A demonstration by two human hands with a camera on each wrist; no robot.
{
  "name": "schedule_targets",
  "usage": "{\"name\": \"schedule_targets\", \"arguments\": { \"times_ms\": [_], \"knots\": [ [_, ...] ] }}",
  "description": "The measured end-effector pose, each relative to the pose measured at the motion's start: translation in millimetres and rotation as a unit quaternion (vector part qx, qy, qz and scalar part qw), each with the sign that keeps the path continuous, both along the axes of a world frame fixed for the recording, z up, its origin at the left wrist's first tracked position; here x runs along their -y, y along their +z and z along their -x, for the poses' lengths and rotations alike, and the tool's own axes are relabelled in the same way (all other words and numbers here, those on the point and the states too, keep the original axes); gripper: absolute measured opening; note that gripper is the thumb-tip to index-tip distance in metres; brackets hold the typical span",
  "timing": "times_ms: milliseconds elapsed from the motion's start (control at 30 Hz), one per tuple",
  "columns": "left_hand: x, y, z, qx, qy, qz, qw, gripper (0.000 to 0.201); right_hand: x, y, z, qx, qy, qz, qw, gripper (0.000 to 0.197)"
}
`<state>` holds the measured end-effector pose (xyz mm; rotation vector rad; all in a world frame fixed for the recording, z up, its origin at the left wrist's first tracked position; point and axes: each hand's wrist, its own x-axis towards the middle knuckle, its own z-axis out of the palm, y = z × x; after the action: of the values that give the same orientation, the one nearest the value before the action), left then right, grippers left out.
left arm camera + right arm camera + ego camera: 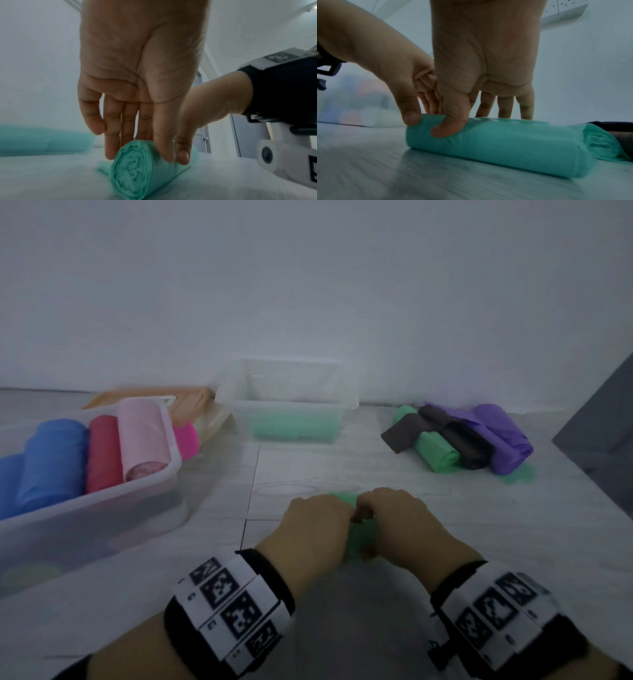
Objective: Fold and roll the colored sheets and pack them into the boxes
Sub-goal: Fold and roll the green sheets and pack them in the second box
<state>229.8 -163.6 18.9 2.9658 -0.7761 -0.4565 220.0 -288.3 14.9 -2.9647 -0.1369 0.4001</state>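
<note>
Green roll, wound tight with its spiral end showing in the left wrist view, lies on the pale surface right in front of me, and I see both hands on it side by side. My left hand grips it, thumb on the near side and fingers over the top, and my right hand does the same just beside it. Farther off stand a clear box with another green roll inside and, to the left, a box packed with blue, red and pink rolls.
</note>
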Motion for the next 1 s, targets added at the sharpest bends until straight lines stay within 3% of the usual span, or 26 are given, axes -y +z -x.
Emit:
{"name": "schedule_targets", "arguments": {
  "times_ms": [133,267,433,567,700,767,867,1000],
  "knots": [
    [5,4,-7,-0.014,0.003,-0.03,0.999,0.032,-4,0,1,-0.002,-0.005,0.036,0.999,0.048],
    [-3,6,-13,-0.055,0.013,0.019,0.998,0.035,-2,-4,7,0.003,-0.008,0.02,1.0,0.05],
    [-10,4,-21,-0.09,0.018,0.05,0.995,0.04,1,-8,14,0.07,0.055,0.106,0.99,0.051],
    [-11,1,-25,-0.106,0.023,0.055,0.993,0.043,5,-2,5,0.035,0.038,0.065,0.997,0.054],
    [-10,-7,-21,-0.074,0.057,0.089,0.992,0.051,7,-4,4,0.059,0.031,0.034,0.997,0.034],
    [-7,-9,-19,-0.044,0.074,0.08,0.993,0.044,4,-5,4,0.064,0.036,0.051,0.996,0.028],
    [-6,-11,-20,-0.026,0.082,0.039,0.996,0.04,6,-4,0,0.075,0.052,0.08,0.993,0.03],
    [-11,-12,-18,0.001,0.176,0.112,0.978,0.033,9,2,-6,0.032,0.045,0.049,0.997,0.031]
  ]
}}
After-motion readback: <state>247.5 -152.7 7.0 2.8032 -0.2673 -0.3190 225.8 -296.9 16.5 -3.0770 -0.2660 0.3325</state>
